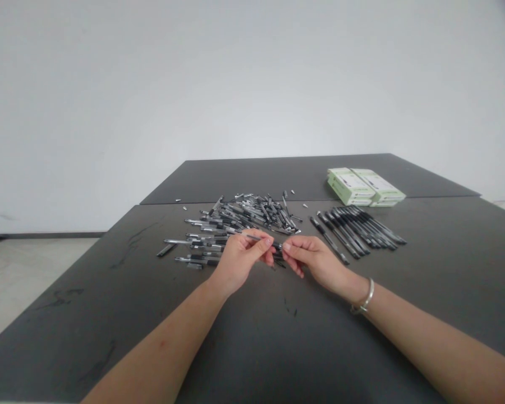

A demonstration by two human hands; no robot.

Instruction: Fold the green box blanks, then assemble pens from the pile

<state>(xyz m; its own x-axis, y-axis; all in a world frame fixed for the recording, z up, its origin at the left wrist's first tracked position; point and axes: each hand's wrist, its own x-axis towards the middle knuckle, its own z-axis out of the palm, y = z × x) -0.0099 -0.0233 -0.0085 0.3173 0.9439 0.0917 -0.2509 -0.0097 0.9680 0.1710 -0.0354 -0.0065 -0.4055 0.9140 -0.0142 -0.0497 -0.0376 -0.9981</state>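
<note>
In front of the pen heap, my left hand is closed around a slim pen with a clear barrel and a dark front part. The thumb and fingers of my right hand pinch that pen's right end, so the two hands almost meet. Whether a small separate piece is between the right fingertips, I cannot tell. Just beyond the hands, loose pens and pen parts are piled up. Right of my right hand, several capped pens lie side by side in a slanted row.
Green and white boxes are stacked at the back right of the dark table. Small silver tips lie scattered around the pile. A seam crosses the table behind the pens, and a pale wall stands past the far edge.
</note>
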